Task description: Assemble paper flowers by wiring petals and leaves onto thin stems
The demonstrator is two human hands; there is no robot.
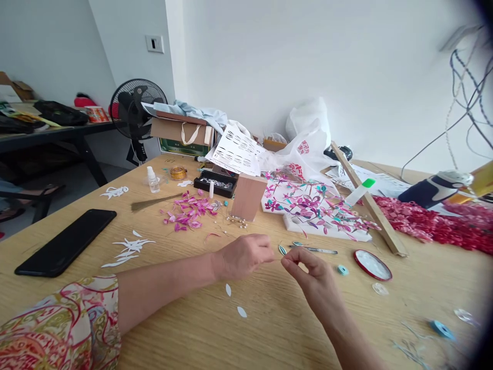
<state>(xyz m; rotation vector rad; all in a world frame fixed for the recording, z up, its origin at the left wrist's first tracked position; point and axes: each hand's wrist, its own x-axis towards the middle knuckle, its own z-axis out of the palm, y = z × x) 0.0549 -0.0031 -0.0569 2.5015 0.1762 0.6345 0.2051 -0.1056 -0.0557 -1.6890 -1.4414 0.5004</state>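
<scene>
Over the middle of the table, my left hand is closed, its fingertips pinching one end of a thin wire-like strand. My right hand pinches the same strand between thumb and forefinger, a short gap away. A small teal leaf with a pale edge shows just above the right fingertips; whether it joins the strand I cannot tell. Behind the right hand lie a second teal leaf and a slim pen-like tool. Two white paper petals rest nearer me.
Beyond my hands are pink petals, a wooden block and flower sprigs on white foam. To the right lie a teal thread spool, a red-rimmed round dish and a wooden bar. A black phone lies left.
</scene>
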